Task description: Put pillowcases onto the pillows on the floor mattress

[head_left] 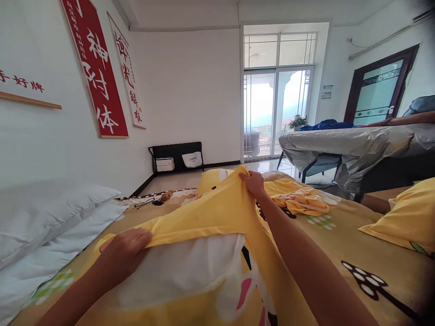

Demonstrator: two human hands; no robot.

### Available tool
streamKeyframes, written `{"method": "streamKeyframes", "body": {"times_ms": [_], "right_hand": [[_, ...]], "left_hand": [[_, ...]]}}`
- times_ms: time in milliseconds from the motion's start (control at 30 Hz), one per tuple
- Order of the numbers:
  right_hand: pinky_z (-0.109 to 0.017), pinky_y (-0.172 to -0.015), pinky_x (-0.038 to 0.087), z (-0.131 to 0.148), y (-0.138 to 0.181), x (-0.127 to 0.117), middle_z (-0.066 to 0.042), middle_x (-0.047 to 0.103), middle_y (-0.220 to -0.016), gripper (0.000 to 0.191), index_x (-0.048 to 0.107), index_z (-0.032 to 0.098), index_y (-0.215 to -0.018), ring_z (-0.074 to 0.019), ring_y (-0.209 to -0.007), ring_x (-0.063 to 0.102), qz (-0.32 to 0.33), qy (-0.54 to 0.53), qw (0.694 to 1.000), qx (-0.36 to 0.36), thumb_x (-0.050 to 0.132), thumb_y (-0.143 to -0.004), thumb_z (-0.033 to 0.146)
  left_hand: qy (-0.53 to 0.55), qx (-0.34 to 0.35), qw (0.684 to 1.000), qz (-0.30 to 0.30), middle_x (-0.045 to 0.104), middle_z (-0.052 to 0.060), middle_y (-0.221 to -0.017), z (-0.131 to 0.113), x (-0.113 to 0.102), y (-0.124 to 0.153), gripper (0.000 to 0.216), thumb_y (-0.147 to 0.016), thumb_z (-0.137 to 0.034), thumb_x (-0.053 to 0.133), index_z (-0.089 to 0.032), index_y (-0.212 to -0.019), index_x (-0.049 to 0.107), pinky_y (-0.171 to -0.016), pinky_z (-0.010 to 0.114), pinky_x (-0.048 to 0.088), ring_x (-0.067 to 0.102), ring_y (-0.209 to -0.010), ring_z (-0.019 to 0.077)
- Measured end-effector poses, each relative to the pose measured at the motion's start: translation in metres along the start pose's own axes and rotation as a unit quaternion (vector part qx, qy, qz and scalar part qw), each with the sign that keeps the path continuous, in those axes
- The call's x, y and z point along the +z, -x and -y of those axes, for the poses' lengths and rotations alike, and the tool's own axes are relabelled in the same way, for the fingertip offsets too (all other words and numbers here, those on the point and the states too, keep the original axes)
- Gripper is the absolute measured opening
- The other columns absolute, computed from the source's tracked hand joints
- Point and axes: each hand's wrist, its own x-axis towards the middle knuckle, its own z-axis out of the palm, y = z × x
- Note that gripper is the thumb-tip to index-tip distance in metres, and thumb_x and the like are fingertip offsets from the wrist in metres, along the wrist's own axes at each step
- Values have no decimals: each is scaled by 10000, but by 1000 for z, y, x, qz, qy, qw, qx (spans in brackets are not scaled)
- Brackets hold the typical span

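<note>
In the head view, both of the person's hands are gripping a yellow pillowcase (204, 210), which is lying front and center on a patterned bedspread (343, 228), with a white pillow (183, 258) showing in its opening. The left hand (131, 246) is closing its fingers over the hem at the near left; its back is facing up, the knuckles are pointing to the right and forward, and the forearm is slanting in from the lower left corner. The right hand (253, 182) is reaching farther out and higher, pinching the fabric into a raised peak between thumb and fingers, while its forearm is running long and nearly straight from the lower right. Between the two hands the hem is stretching in a slope, rising toward the right hand.

Beyond the right forearm, a crumpled yellow cloth (302, 198) is lying on the bedspread, and a yellow cushion (409, 217) is sitting at the right edge. White pillows (57, 215) are resting along the left. Another person's arm (397, 120) is extending over a plastic-covered table (340, 138).
</note>
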Motion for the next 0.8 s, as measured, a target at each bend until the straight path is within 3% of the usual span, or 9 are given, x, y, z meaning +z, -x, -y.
{"method": "streamKeyframes", "body": {"times_ms": [100, 233, 367, 467, 533, 600, 667, 733, 800], "right_hand": [[-267, -596, 358, -16, 10, -9, -61, 661, -687, 216, 657, 161, -674, -181, -657, 554, 7, 44, 999, 5, 624, -697, 373], [-278, -591, 368, -36, 18, -23, -84, 664, -706, 264, 664, 126, -726, -206, -667, 573, -4, 90, 996, 26, 609, -721, 385], [-288, -661, 397, -22, 28, -23, -93, 673, -772, 205, 668, 133, -797, -210, -731, 597, 20, 115, 993, -8, 551, -797, 302], [-289, -770, 407, 1, 70, -24, -79, 675, -882, 172, 655, 175, -864, -193, -842, 600, 61, 109, 988, -90, 524, -854, 286], [-273, -790, 414, 11, 116, -30, -51, 672, -896, 191, 635, 200, -884, -172, -858, 597, 181, 85, 954, -222, 508, -895, 342], [-265, -794, 418, 13, 167, -40, -31, 667, -936, 234, 617, 217, -951, -166, -881, 591, 348, 74, 859, -369, 530, -900, 428], [-288, -792, 412, 9, 208, -51, -30, 668, -883, 337, 599, 203, -884, -182, -834, 592, 379, 118, 814, -423, 608, -830, 535], [-301, -796, 401, 3, 233, -62, -22, 665, -809, 380, 564, 194, -798, -182, -769, 597, 353, 168, 822, -415, 673, -769, 557], [-288, -788, 392, 0, 241, -73, 3, 662, -750, 323, 534, 198, -758, -159, -708, 605, 353, 195, 821, -404, 698, -782, 476]], "left_hand": [[-11, 8, 1000, 4, 522, -9, -585, -10, 9, -10, 249, -854, -82, 353, -188, -641, 427, -523, 249, 312, 486, -524, 146], [-6, 33, 999, -6, 538, 0, -581, -17, 12, -17, 236, -816, -71, 363, -185, -623, 439, -511, 250, 306, 495, -520, 153], [20, -3, 999, 25, 573, 15, -603, -14, 20, -14, 241, -820, -71, 365, -179, -626, 461, -518, 248, 339, 526, -543, 159], [37, -34, 996, 77, 595, 17, -618, -10, 38, -14, 233, -816, -65, 386, -174, -636, 487, -534, 255, 371, 551, -566, 168], [44, -35, 993, 99, 605, 18, -634, -9, 52, -18, 232, -812, -55, 393, -173, -646, 505, -550, 266, 392, 562, -583, 173], [38, -20, 994, 98, 610, 25, -652, -11, 63, -25, 233, -820, -60, 399, -174, -655, 517, -565, 287, 408, 566, -603, 187], [20, 9, 995, 92, 602, 30, -644, -16, 68, -33, 248, -833, -65, 392, -177, -660, 530, -570, 310, 413, 554, -596, 198], [6, 37, 996, 77, 604, 45, -666, -26, 64, -43, 265, -839, -64, 376, -178, -675, 549, -593, 330, 425, 549, -611, 206], [44, 55, 997, 36, 645, 85, -832, -42, 53, -56, 253, -831, -60, 374, -170, -798, 599, -693, 357, 460, 585, -752, 224]]}}
